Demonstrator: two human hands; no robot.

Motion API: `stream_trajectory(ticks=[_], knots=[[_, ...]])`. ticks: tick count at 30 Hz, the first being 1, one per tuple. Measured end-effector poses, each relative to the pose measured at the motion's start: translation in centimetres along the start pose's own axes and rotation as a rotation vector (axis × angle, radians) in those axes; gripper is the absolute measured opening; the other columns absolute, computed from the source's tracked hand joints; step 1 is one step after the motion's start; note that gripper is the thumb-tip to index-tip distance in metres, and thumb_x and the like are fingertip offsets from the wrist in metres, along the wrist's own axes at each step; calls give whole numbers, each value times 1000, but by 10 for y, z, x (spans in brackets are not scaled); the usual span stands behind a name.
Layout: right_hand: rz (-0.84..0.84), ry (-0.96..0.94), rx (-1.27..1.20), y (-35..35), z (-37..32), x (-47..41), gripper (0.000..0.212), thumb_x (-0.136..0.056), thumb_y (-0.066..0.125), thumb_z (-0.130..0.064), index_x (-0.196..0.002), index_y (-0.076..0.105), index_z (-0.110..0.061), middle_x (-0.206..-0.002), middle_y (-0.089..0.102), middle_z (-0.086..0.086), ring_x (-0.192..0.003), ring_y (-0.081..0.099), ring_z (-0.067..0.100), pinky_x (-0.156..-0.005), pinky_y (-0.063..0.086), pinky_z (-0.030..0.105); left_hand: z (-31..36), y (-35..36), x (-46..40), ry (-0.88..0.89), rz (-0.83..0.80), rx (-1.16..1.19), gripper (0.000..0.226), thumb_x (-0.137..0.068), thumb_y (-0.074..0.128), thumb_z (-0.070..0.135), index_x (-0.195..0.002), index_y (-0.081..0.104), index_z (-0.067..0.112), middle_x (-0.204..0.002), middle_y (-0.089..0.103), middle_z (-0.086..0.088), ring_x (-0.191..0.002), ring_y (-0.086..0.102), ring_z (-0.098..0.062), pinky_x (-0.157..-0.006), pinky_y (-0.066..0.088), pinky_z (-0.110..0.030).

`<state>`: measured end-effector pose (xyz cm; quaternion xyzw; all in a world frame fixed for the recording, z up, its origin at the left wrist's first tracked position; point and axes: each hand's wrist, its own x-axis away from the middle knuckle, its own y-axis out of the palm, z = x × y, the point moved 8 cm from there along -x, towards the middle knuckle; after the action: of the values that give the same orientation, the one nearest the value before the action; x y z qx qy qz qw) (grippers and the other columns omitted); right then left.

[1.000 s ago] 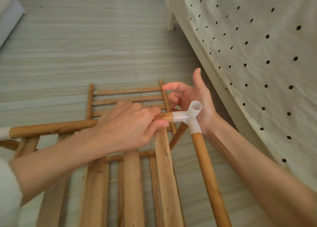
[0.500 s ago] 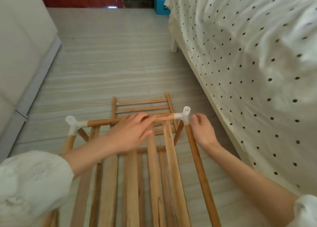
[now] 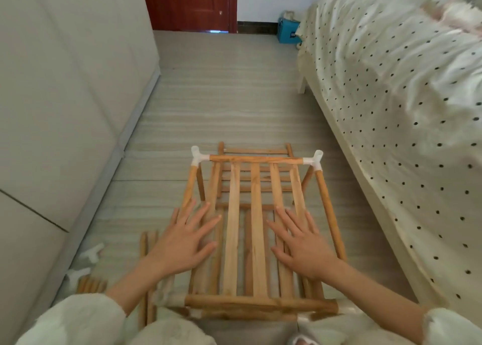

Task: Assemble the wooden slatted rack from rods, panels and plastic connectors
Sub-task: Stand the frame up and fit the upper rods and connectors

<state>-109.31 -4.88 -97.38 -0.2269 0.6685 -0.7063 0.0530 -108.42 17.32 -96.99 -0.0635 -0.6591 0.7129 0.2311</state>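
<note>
Both hands now flat on the slats

Left hand [image 3: 182, 243] off the far rod [image 3: 255, 158], right hand [image 3: 303, 248] off the white corner connector [image 3: 314, 160]; fingers spread, gripping nothing, pressed on the slatted panel [image 3: 257, 227].

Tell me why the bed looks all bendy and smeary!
Head view: the wide lens bows straight lines near the edges, so the bed and the wall curve. The bed's far corner and the near rod are smeared by blur. The hands and slats in the middle stay fairly sharp.
</note>
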Motion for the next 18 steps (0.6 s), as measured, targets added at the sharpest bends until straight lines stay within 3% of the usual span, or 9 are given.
stream_trajectory(ticks=[1,2,5,8,11,14,15,18], knots=[[19,22,0,1,4,-1,59,-94,15,-59,-147,22,-34,-155,6,2,-144,15,25,-111,0,47,2,-2,-2,8,34,6,93,-70,-21,79,-147,13,41,-159,0,-2,-140,-19,-26,-112,-12,-46],[-13,36,-11,4,7,-2,62,-91,15,-58,-148,17,-33,-156,-1,0,-145,7,25,-111,-5,46,4,-3,-5,14,53,6,93,-71,-21,78,-147,15,39,-159,3,-3,-142,-15,-27,-113,-11,-45],[-7,42,-4,5,24,-9,72,-77,-10,-60,-144,-16,-33,-150,-31,-5,-139,-29,17,-112,-20,44,8,-5,-22,-6,99,42,94,-69,-22,78,-147,16,40,-159,4,-2,-145,-10,-29,-114,-11,-45],[-22,97,-8,-3,45,-25,72,-75,-11,-56,-144,-16,-35,-150,-32,-5,-137,-31,15,-112,-20,44,13,-5,-49,-40,128,35,83,-73,-9,72,-147,16,43,-160,2,1,-146,-9,-26,-115,-10,-45],[-57,179,-22,-3,61,-39,55,-96,4,-47,-146,-13,-36,-151,-30,-5,-135,-30,12,-110,-19,42,15,-8,-72,-72,138,46,68,-84,5,67,-146,18,44,-160,1,3,-146,-9,-24,-116,-8,-47],[-50,250,-31,-6,65,-40,51,-100,7,-42,-147,-13,-35,-152,-28,-4,-132,-31,12,-110,-17,43,16,-13,-77,-57,189,113,56,-95,24,57,-148,17,39,-159,3,5,-145,-12,-21,-118,-6,-47],[-43,271,-24,-7,62,-39,52,-99,5,-43,-148,-11,-33,-152,-26,-3,-132,-31,12,-111,-17,44,17,-16,-75,-48,223,221,55,-97,27,52,-149,15,37,-159,4,8,-145,-12,-18,-118,-4,-46],[28,225,-68,-22,28,-45,58,-95,-2,-48,-149,-9,-28,-154,-23,-3,-135,-29,13,-114,-15,44,-5,-12,-49,-181,382,854,51,-101,30,40,-149,13,35,-154,8,20,-144,-8,-5,-117,1,-33]])
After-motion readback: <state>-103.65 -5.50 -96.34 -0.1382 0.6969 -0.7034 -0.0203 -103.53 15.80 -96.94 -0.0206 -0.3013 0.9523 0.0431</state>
